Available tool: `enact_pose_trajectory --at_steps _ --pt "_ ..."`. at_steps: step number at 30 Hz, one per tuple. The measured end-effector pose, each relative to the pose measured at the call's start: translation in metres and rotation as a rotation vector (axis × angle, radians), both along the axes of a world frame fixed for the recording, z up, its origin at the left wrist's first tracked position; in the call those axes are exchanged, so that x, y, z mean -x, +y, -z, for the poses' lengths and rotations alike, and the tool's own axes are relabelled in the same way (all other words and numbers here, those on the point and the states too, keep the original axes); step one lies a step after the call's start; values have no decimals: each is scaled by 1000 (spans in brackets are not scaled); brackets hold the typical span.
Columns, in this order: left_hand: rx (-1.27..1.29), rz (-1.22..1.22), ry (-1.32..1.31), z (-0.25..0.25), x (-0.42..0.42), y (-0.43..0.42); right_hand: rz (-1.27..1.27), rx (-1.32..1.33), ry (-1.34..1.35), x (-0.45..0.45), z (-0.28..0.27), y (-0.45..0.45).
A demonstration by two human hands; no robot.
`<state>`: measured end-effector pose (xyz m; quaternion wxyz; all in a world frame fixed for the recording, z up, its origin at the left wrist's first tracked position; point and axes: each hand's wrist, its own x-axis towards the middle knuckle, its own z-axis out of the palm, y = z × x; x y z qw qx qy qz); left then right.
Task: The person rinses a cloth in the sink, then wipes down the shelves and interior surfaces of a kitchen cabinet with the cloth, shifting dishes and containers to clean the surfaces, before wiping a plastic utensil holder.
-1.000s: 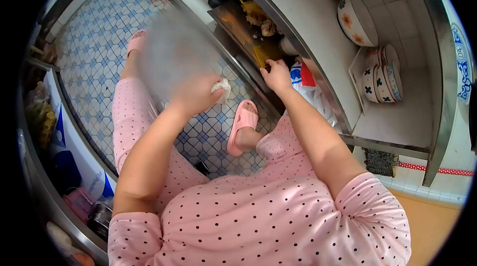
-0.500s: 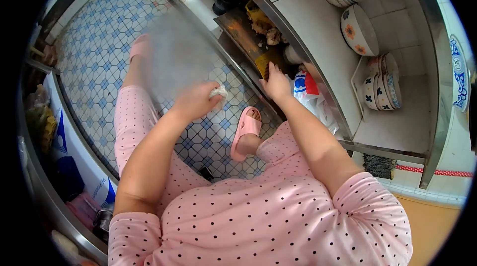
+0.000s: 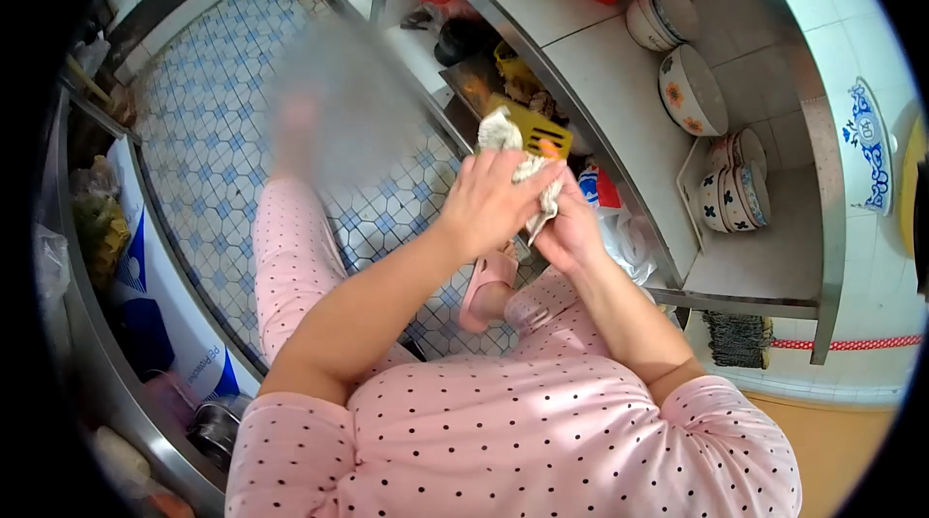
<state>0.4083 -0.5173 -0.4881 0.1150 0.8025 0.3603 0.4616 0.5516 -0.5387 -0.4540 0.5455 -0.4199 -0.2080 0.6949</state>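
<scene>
Closed on a white crumpled cloth (image 3: 500,133), my left hand (image 3: 484,198) is pressed up against my right hand (image 3: 573,228). A flat yellow slotted piece (image 3: 549,135), which looks like plastic, stands out above both hands. My right hand's fingers curl behind the cloth and appear to hold this piece from below. Its lower end is hidden by the cloth and fingers. Part of the cloth hangs down between the two hands.
Beyond my hands, a low shelf holds a dark brown board-like thing (image 3: 469,84) and black items (image 3: 464,39). Flowered bowls (image 3: 693,92) stand on the shelf at right. White plastic bags (image 3: 624,242) lie beside my right arm. A blue-and-white carton (image 3: 184,324) stands at left.
My left hand has moved right with the cloth to meet my right hand. The yellow slotted piece, earlier at the low shelf under my right fingers, now stands raised between both hands.
</scene>
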Motion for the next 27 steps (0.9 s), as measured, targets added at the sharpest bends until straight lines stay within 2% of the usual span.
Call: enact_pose_trajectory --at_steps 3,4,6,8,9,11,13,14,15,17,18,20,22,23,25,26,27 --pt "35 -41 31 1 1 49 -60 -126 -67 -7 -18 -4" --pt "124 -150 115 20 9 73 -103 -147 -84 -10 -24 -7" --pt "742 -160 137 -16 48 92 -163 -176 -146 -15 -24 -12" --pt "444 -296 -32 -9 63 93 -150 -180 -197 -15 -25 -6" --pt "311 -332 -103 -21 64 85 -135 -166 -219 -16 -21 -4" --pt "206 -164 -205 -49 45 57 -150 -159 -232 -13 -20 0" --pt "85 -112 39 -62 19 32 -216 -164 -217 -5 -21 1" --pt "165 -144 96 -55 18 36 -247 -180 -129 -3 -15 1" --pt "240 -176 149 -46 15 45 -263 -162 -163 -4 -20 -3" --pt "529 -204 217 -39 38 69 -285 -137 -234 -10 -39 -10" --pt "666 -215 248 -35 53 78 -242 -180 -175 -13 -35 -11" --pt "569 -279 65 -7 70 86 -162 -233 -225 -17 -36 -7" --pt "595 -182 -198 2 73 84 -63 -239 -309 -14 -39 -9" --pt "612 -132 -321 5 74 79 -54 -484 -622 -18 -36 -10" --pt "922 44 -750 -31 64 45 -27 -967 -1259 -24 -31 -8" --pt "1069 135 -969 -50 56 28 -23 -986 -1442 -20 -44 -13" --pt "1147 182 -997 -61 50 16 -16 -1047 -1510 -19 -46 -14"
